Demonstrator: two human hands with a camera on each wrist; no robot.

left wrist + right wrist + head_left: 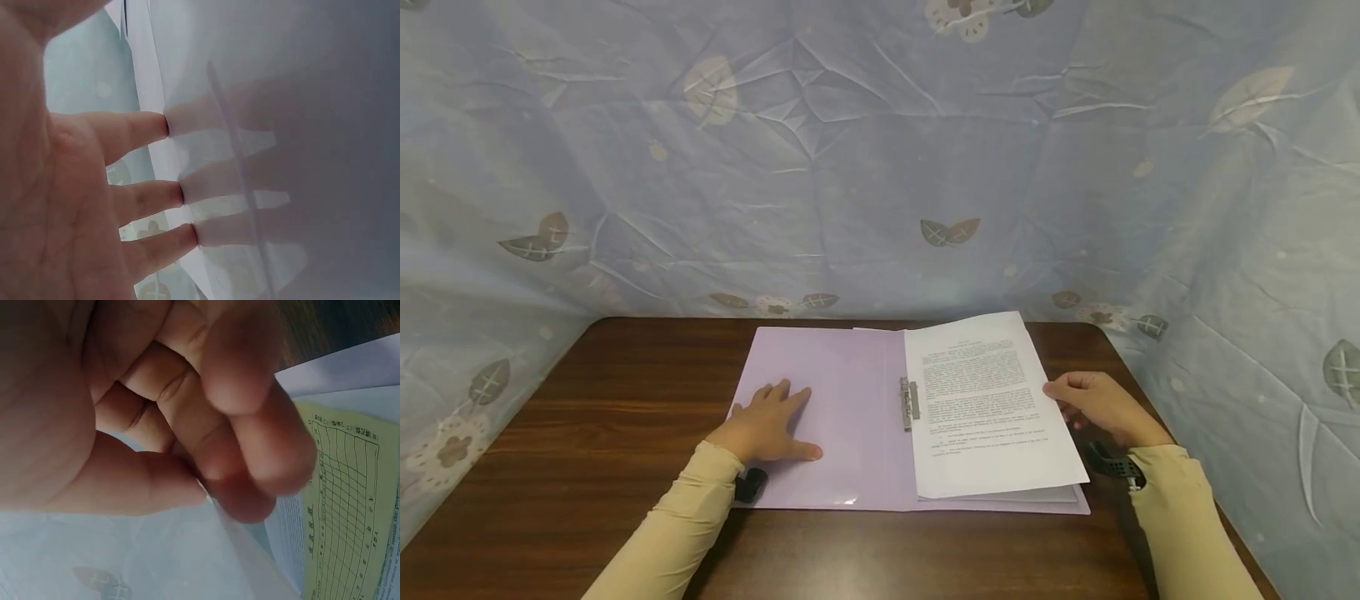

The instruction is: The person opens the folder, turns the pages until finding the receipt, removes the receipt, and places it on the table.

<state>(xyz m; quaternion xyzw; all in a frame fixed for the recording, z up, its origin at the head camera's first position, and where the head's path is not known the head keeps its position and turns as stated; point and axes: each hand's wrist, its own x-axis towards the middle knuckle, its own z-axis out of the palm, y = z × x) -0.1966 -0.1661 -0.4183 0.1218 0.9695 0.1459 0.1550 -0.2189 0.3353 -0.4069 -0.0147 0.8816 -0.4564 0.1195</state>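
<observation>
A light purple folder [857, 400] lies spread on the table, with a metal clip [909, 404] near its spine. My left hand [767, 427] rests on the left cover, fingers spread. In the left wrist view its fingertips [157, 125] touch the glossy surface, which mirrors them. On the right side is a printed sheet of paper [981, 471]; my right hand [1101, 404] pinches its right edge between thumb and fingers. The right wrist view shows that sheet lifted, with a yellow-green form [344, 494] and printed pages [289, 531] beneath it.
The dark brown wooden table [602, 433] extends around the folder. A pale blue curtain [865, 167] with leaf and flower prints hangs behind the table and along both sides. Dark bands circle both wrists.
</observation>
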